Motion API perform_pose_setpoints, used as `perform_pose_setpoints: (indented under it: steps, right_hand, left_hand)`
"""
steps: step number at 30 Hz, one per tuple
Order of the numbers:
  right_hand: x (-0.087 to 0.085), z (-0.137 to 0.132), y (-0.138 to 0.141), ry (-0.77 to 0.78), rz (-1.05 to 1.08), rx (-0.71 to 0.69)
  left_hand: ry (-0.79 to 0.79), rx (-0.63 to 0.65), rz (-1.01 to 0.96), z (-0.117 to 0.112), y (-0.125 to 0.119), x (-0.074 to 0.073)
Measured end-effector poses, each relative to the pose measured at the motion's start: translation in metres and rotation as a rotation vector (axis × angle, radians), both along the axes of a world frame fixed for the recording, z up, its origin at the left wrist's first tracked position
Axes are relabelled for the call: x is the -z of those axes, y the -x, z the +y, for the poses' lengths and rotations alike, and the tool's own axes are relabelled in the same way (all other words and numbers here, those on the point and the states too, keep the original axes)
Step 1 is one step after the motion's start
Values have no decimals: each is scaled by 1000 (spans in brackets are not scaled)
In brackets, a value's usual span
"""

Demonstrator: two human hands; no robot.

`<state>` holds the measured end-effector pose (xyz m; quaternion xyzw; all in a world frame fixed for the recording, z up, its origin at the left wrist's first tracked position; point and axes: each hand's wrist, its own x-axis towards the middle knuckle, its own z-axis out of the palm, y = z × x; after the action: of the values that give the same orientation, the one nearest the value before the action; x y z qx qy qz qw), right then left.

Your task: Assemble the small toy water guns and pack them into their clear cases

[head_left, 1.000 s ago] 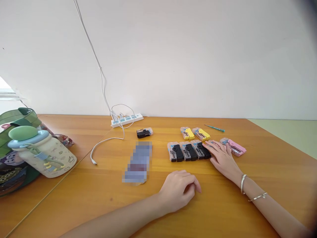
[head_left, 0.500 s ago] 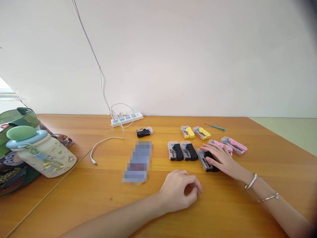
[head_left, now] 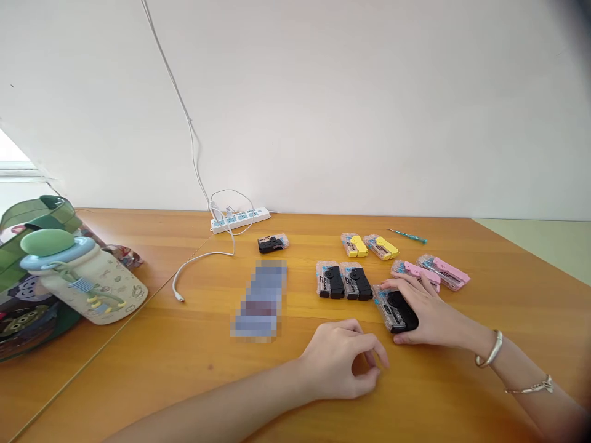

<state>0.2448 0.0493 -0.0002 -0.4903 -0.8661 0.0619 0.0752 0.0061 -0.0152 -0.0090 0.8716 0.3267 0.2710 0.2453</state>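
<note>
My right hand (head_left: 431, 320) lies over a black device in a clear plastic pack (head_left: 396, 312), with its fingers and thumb around the pack. Two similar black packs (head_left: 330, 280) (head_left: 356, 281) sit side by side to the left of that hand. Beyond them are two yellow packs (head_left: 354, 245) (head_left: 381, 247), while two pink packs (head_left: 414, 275) (head_left: 443, 272) lie just past my right fingertips. My left hand (head_left: 341, 361) rests curled on the wooden table (head_left: 184, 375), holding nothing, nearest the black pack under my right hand.
A teal-handled screwdriver (head_left: 407, 236) lies at the back, and a lone black pack (head_left: 273, 243) sits near a white power strip (head_left: 241, 220) with a loose white cable (head_left: 203, 264). A pixelated blurred object (head_left: 260, 300) lies mid-table. A water bottle (head_left: 83, 277) and a green bag (head_left: 28, 277) stand at left.
My right hand has drawn one black pack out of the row, toward me and to the right. My left hand has shifted only slightly.
</note>
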Motion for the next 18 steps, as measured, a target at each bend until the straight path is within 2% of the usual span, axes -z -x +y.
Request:
perform_pose_setpoints:
  steps: [3,7,10,14,18]
  right_hand:
    - [-2,-1,3,-131,16,9]
    - [-3,-5,16,-374,106,84]
    - [0,-16,37,-480,216,27]
    - [9,-38,65,-461,298,-92]
    - [15,-50,75,-377,357,-240]
  left_hand:
    - [-2,-41,-20,1,1,-2]
    - [67,-190,-95,3,2,-7]
    - [170,-318,-209,5,2,-10]
    - [340,-424,-295,7,4,-7]
    - [453,-349,-306,8,5,-4]
